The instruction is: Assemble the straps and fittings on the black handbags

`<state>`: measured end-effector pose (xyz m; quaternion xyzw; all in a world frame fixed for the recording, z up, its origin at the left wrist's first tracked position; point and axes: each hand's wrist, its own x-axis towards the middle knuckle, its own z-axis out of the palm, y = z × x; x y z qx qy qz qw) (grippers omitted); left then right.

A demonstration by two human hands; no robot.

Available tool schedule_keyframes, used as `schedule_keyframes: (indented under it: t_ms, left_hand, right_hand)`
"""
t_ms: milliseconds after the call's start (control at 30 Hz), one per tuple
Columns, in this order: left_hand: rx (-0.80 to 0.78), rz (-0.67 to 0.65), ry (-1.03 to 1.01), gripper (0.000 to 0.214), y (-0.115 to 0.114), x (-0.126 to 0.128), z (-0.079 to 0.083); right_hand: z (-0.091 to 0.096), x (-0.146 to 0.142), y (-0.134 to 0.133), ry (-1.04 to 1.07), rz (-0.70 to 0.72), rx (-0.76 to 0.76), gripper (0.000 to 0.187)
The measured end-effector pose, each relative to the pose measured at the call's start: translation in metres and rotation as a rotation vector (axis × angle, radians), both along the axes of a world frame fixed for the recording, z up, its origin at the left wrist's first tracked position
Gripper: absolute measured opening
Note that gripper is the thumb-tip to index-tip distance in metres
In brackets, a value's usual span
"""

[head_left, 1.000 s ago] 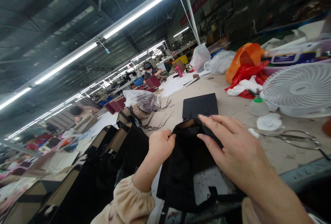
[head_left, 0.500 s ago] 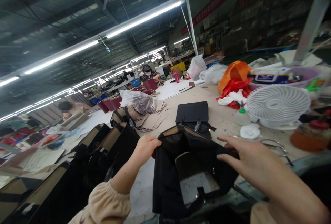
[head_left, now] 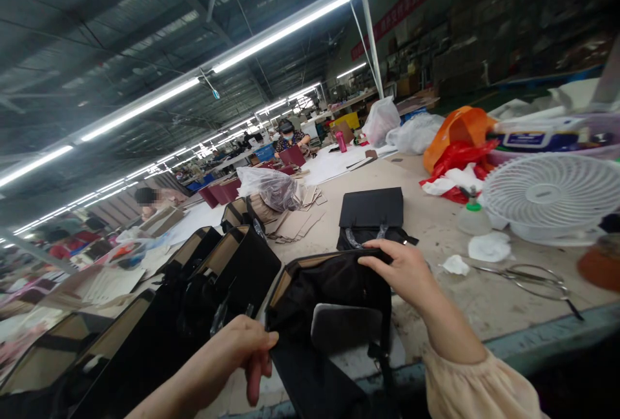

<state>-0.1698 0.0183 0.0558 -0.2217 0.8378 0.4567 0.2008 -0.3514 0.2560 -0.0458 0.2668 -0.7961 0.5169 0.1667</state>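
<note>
A: What are the hands working on?

B: A soft black fabric bag with a tan inner rim point(head_left: 334, 275), at the near edge of the beige, stained counter point(head_left: 416, 212). Whether it bears on the counter or is lifted, I cannot tell.

A: And how do the hands stand?

B: Well apart, both clamped on the bag. The left hand point(head_left: 248, 349) pinches its left edge between thumb and finger, the other fingers curled below. The right hand point(head_left: 404, 270), with a gathered cream sleeve point(head_left: 479, 387) at the wrist, grips its far rim near the right corner, thumb underneath.

A: What lies close to the bag?

B: Just beyond it, a flat black rectangular case point(head_left: 372, 207) with plastic-wrapped handles. To its left, a row of black box-shaped bags with tan insides point(head_left: 249, 261).

A: To its right?

B: Slim silver metal scissors point(head_left: 511, 273), a flattened white wad point(head_left: 489, 248), a translucent squat bottle with a green collar point(head_left: 473, 217), then a round white plastic fan point(head_left: 552, 193).

A: Farther out?

B: Beyond the bag and left, loose flat brown card pieces point(head_left: 295, 224) and a clear crumpled plastic bag point(head_left: 271, 188). Beyond and right, an orange plastic bag point(head_left: 455, 133). Far beyond, a seated person point(head_left: 288, 138) behind upright maroon panels point(head_left: 292, 156).
</note>
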Motion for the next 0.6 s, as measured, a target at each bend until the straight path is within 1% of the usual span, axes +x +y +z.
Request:
schedule_keyframes:
  t_ms: [33,67,133,200,267,333,400,467,533,600]
  left_hand:
    - [-0.102,-0.078,-0.013,0.043,0.0,-0.002,0.009]
    - [-0.232,-0.139,0.031,0.044,0.002,-0.005,0.019]
    - [-0.471,-0.248,0.226,0.043,0.01,-0.014,0.034]
    - [-0.641,-0.341,0.437,0.036,0.022,-0.027,0.04]
    - [-0.744,-0.437,0.588,0.027,0.034,-0.044,0.034]
    - [-0.812,-0.515,0.661,0.029,0.042,-0.061,0.021]
    - [-0.869,-0.535,0.664,0.032,0.047,-0.077,0.007]
    - [-0.909,-0.535,0.642,0.033,0.049,-0.089,-0.003]
    - [-0.919,-0.541,0.616,0.034,0.05,-0.098,-0.009]
    - [-0.915,-0.551,0.597,0.033,0.051,-0.105,-0.012]
  right_hand:
    - [-0.001,0.0,-0.002,-0.006,0.017,-0.007,0.022]
    - [-0.001,0.0,-0.003,-0.011,0.029,-0.009,0.022]
    - [-0.001,0.0,-0.005,-0.012,0.032,0.001,0.021]
    - [0.0,0.001,-0.008,0.001,0.015,0.015,0.02]
    - [0.001,0.001,-0.01,0.012,0.003,0.03,0.02]
    - [0.001,0.001,-0.01,0.013,0.006,0.041,0.02]
    - [0.001,0.001,-0.01,0.009,0.022,0.05,0.019]
    - [0.0,0.0,-0.01,0.011,0.03,0.047,0.018]
    - [0.0,0.0,-0.011,0.02,0.029,0.036,0.017]
    - [-0.001,-0.001,-0.011,0.029,0.025,0.024,0.017]
